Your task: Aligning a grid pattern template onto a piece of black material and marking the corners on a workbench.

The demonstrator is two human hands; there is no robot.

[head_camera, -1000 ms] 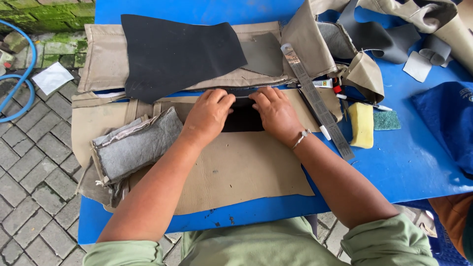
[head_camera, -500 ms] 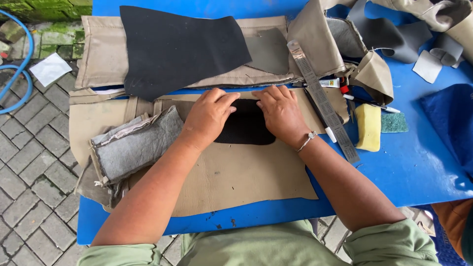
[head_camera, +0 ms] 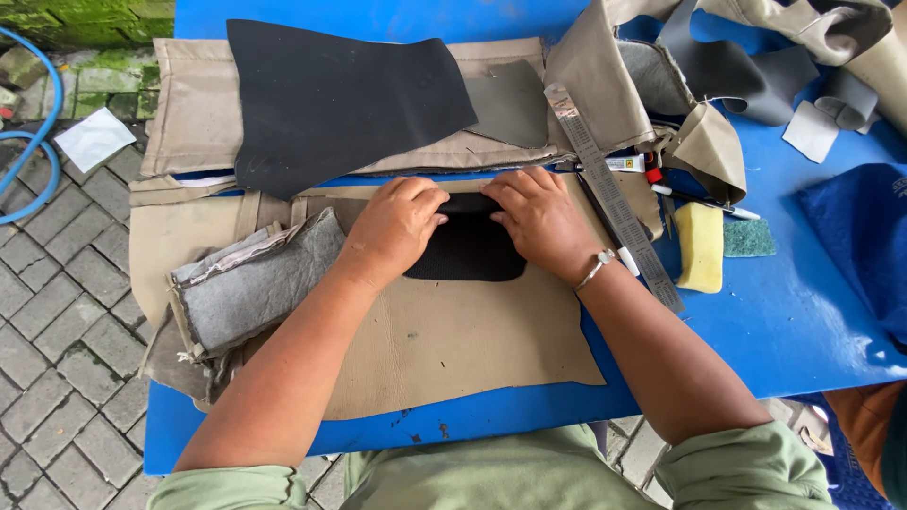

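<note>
Light green rolled-up sleeves, bare forearms, thin silver bracelet (head_camera: 593, 270) on the right wrist

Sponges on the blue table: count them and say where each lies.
2. A yellow sponge lies right of the metal ruler; a green scouring pad lies flat beside its right edge. Others may be hidden under the fabric.

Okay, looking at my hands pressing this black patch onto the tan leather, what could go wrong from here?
The black patch could shift or wrinkle, since the left hand and right hand press only its upper edge. The tan leather sheet overhangs the blue table slightly near you, so it may slide. The metal ruler lies right beside your right wrist and might get knocked.
</note>
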